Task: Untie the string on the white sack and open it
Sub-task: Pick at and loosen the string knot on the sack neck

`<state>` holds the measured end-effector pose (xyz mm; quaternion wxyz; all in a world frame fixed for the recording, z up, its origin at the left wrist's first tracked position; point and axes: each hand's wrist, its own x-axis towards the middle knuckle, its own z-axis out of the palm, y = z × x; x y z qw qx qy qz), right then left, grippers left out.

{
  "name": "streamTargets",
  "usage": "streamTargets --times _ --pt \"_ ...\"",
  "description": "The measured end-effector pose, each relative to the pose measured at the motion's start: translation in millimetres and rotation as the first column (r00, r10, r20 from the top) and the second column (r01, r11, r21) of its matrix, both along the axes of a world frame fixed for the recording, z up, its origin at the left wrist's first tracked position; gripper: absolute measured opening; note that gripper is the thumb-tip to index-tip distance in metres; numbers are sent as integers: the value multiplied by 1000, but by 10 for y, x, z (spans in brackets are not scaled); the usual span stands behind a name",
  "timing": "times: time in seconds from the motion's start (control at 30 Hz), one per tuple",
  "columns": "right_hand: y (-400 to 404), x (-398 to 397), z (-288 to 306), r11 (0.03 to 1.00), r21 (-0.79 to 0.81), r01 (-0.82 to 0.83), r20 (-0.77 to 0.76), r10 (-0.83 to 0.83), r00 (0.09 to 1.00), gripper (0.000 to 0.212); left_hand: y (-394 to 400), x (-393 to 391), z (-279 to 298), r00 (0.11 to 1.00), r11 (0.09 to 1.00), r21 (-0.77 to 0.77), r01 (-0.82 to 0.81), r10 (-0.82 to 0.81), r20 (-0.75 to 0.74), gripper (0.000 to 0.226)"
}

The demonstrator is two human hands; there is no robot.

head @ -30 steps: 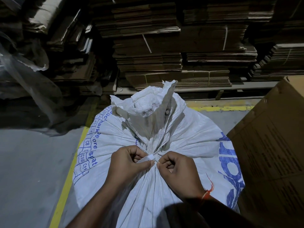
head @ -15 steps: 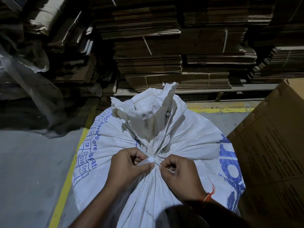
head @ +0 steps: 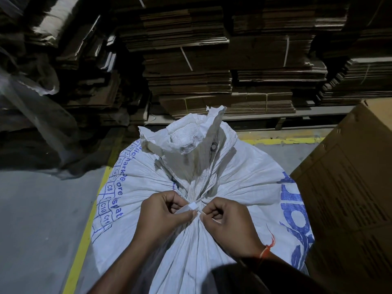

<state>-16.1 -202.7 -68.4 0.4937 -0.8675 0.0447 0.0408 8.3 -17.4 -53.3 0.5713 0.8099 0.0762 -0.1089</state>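
Note:
A full white woven sack [head: 244, 179] with blue print stands on the floor in front of me. Its neck is gathered and bound by a flat white string [head: 193, 206], and the loose mouth stands up crumpled above the tie. My left hand [head: 163, 213] pinches one end of the string between thumb and fingers, just left of the knot. Just right of the knot, my right hand [head: 229, 223] pinches the other strand. A red thread is tied round the right wrist. The knot itself is partly hidden by my fingers.
A large brown cardboard box [head: 347, 196] stands close on the right, touching the sack. Stacks of flattened cardboard [head: 191, 60] fill the back. Clear plastic sheeting [head: 36, 115] hangs at the left. A yellow floor line [head: 84, 238] runs along the grey floor beside the sack.
My hands stay at the knot. The right hand first drew slightly away with a thin strand, then came back close to the left hand.

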Motion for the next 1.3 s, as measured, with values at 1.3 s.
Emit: streamTargets --times 1.3 --pt "-158 18 106 998 41 -56 -55 58 997 12 30 23 20 1000 999 27 17 -17 -4 23"
